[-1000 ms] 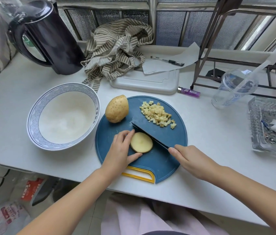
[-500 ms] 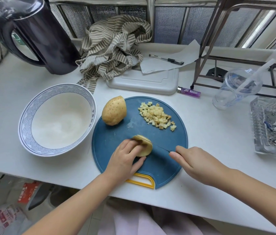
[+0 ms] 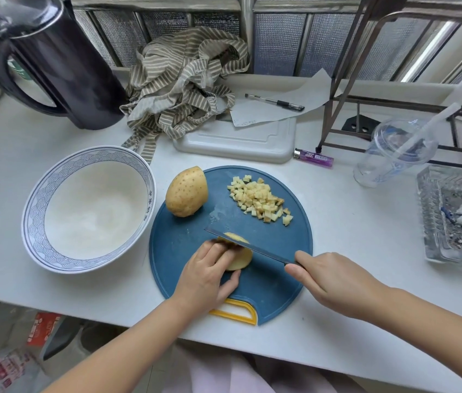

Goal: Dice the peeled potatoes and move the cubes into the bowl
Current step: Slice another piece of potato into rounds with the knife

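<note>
While my left hand (image 3: 207,276) curled over the pale cut potato half (image 3: 241,259) | right hand (image 3: 334,282) gripped the long dark knife (image 3: 252,246) across it | risk was the half rolling, edge onto knuckles

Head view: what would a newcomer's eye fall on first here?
At the centre, on the blue cutting board, the left hand holds a potato piece under the knife in the right hand. Potato cubes are piled at the board's far side; the bowl on its left holds none.

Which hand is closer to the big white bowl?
Left. The left hand holds the potato piece on the board, just right of the bowl; the right hand holds the knife farther right.
</note>
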Demonstrator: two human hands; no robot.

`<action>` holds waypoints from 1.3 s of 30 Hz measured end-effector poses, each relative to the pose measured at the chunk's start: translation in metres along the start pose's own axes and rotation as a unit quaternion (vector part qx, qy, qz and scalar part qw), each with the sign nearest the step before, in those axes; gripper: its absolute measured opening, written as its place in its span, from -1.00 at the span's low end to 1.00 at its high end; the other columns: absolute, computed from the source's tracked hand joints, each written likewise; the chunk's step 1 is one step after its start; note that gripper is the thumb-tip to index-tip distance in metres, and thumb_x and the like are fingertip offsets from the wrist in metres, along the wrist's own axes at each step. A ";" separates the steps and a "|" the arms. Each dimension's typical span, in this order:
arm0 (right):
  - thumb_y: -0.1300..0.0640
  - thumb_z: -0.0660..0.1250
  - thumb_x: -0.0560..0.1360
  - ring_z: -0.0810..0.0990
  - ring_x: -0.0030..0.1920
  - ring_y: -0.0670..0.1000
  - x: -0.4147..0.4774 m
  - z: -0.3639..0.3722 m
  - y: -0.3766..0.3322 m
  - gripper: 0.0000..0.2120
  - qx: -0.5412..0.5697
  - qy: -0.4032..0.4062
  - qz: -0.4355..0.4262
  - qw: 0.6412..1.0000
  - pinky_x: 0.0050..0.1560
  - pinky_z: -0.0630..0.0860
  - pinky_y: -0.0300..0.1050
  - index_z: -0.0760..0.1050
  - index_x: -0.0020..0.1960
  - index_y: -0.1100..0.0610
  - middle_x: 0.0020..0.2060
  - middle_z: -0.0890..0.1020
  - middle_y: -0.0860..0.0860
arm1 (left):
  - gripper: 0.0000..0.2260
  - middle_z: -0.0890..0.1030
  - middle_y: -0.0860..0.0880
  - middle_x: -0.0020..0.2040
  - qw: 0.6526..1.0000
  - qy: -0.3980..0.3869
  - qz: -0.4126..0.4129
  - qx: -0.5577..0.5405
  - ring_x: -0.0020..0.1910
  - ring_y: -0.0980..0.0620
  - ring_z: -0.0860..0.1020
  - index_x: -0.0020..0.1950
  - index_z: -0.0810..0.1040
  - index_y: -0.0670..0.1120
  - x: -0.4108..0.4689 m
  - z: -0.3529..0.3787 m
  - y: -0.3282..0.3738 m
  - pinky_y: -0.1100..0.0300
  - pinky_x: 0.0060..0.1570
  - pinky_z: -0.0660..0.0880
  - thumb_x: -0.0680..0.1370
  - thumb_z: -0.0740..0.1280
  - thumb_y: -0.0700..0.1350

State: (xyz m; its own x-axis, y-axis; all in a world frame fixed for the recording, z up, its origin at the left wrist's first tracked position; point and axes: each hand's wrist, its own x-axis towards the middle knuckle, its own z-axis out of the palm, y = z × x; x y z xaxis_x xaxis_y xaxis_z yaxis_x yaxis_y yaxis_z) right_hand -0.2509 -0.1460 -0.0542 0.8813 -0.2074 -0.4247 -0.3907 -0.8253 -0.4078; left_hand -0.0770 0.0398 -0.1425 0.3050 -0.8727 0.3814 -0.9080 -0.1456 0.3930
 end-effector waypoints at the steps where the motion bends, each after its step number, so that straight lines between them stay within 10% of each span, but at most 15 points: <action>1: -0.29 -0.27 0.50 0.45 -0.28 0.06 0.000 0.000 0.000 -0.55 0.000 -0.001 -0.001 1.000 -0.18 0.37 -0.02 0.19 -0.17 0.01 -0.38 0.39 -0.04 | -0.68 0.53 -0.04 0.07 1.000 0.000 -0.002 -0.001 0.09 -0.08 0.48 0.22 0.46 -0.07 0.000 0.000 0.000 0.16 0.11 0.47 0.49 0.33 -0.03; 39: -0.21 -0.19 0.61 0.35 -0.35 0.03 0.006 0.005 -0.005 -0.64 -0.006 -0.045 0.039 0.998 -0.23 0.31 -0.07 0.13 -0.19 0.00 -0.37 0.37 -0.05 | -0.71 0.55 -0.02 0.06 1.000 -0.010 -0.014 -0.008 0.08 -0.02 0.47 0.17 0.50 -0.06 0.001 -0.001 -0.001 0.25 0.06 0.44 0.48 0.35 -0.04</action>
State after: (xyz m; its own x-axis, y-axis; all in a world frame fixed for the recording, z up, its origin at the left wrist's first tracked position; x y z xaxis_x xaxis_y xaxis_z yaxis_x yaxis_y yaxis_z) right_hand -0.2452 -0.1407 -0.0585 0.8210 -0.2240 -0.5251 -0.4532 -0.8150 -0.3610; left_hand -0.0759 0.0390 -0.1419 0.3246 -0.8772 0.3538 -0.8942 -0.1627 0.4171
